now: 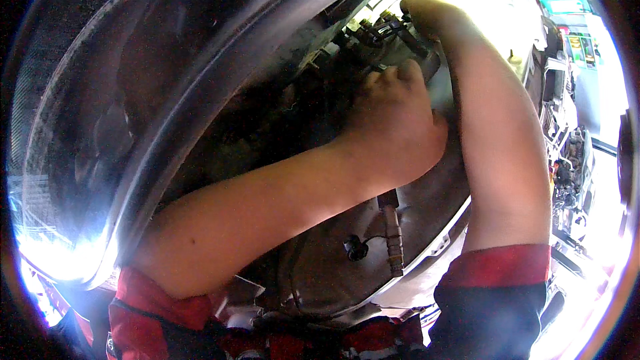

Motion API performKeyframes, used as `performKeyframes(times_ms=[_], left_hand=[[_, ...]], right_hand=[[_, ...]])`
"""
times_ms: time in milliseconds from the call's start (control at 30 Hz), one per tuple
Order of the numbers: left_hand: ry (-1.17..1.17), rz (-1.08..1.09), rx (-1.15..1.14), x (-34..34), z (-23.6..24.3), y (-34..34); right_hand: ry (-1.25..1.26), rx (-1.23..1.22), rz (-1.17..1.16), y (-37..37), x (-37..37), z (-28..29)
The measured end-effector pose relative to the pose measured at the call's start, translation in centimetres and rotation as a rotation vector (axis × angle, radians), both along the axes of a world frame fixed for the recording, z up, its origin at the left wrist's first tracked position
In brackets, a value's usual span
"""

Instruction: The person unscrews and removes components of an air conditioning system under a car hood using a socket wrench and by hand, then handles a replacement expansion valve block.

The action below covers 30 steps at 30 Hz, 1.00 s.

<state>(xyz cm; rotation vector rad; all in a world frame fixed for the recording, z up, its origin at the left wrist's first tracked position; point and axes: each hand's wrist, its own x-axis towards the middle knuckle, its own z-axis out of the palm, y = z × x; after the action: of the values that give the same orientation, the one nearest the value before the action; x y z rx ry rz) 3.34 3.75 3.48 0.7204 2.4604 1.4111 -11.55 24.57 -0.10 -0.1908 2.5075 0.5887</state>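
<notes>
My left hand (pixel 400 110) reaches into a dark cavity of a vehicle. Its fingers are curled into a closed grip, and whatever they hold is hidden beneath the hand. A dark hose-like piece (pixel 415 41) shows just beyond its knuckles, running up beside my right hand (pixel 437 17). That hand is farther in, at the bright upper end, with bent fingers; their tips and anything in them are lost behind the hand and in glare. Dark fittings with a brassy tint (pixel 388 23) sit left of my right hand. Below my left wrist hangs a ribbed brownish tube (pixel 394 240).
A large dark curved panel (pixel 180 120) arches along the left side. A small black round part (pixel 355 247) on a thin cable lies beside the ribbed tube. Mechanical parts (pixel 570 180) line the right side, with a green and white rack (pixel 577 33) behind them.
</notes>
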Motion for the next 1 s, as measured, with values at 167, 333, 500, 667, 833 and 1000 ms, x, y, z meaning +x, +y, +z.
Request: performKeyframes(times_ms=[167,333,500,667,833,1000], left_hand=[[-0.124,-0.048,-0.01,-0.4,0.1,-0.1],[-0.123,-0.035,0.033,-0.2,-0.1,0.1],[-0.101,-0.03,-0.033,-0.2,-0.1,-0.1],[-0.118,-0.026,0.011,0.0,0.0,0.3],[-0.042,-0.017,-0.006,0.2,0.0,0.9],[-0.11,-0.058,-0.003,-0.1,0.4,0.6]], right_hand=[[0.106,-0.075,0.003,0.1,0.6,2.9],[0.077,-0.064,0.005,-2.5,1.9,6.4],[0.099,-0.141,0.009,-3.1,2.8,7.0],[0.197,-0.173,0.123,1.4,0.7,2.9],[-0.043,-0.025,-0.119,0.4,-0.2,0.9],[-0.021,0.059,-0.011,2.2,-0.4,0.9]])
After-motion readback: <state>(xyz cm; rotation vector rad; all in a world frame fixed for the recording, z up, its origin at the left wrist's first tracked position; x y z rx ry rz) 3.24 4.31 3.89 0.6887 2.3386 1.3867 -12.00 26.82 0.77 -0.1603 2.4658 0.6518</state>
